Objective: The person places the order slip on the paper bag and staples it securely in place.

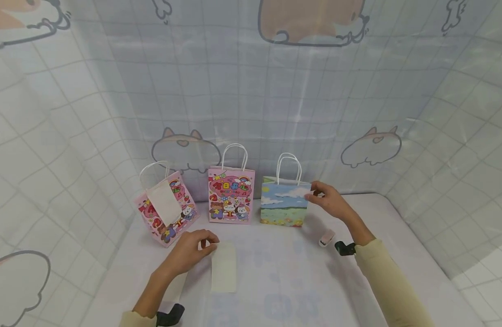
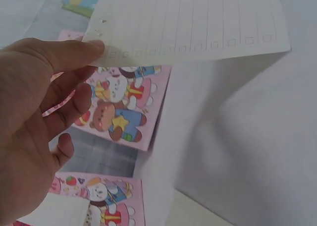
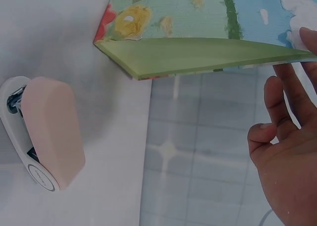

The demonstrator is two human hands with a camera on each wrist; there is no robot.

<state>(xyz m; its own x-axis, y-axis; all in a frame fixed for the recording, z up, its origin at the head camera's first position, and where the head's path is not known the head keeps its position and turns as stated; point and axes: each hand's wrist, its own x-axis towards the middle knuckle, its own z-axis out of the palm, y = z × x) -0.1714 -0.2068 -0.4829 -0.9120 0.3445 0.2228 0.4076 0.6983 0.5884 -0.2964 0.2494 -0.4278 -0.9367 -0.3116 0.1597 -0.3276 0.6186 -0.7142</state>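
A left hand [image 1: 189,252] pinches a lined slip [image 1: 224,270], a right hand [image 1: 332,200] the landscape bag [image 1: 284,204], a stapler [image 1: 327,237] below its fingers [image 3: 277,99]

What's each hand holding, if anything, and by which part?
Left hand: the lined slip, pinched at a corner. Right hand: the blue bag, pinched at its side edge near the top.

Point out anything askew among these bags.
The leftmost pink bag looks askew: it sits at a clear slant in the head view, while the middle pink bag and landscape bag stand roughly upright.
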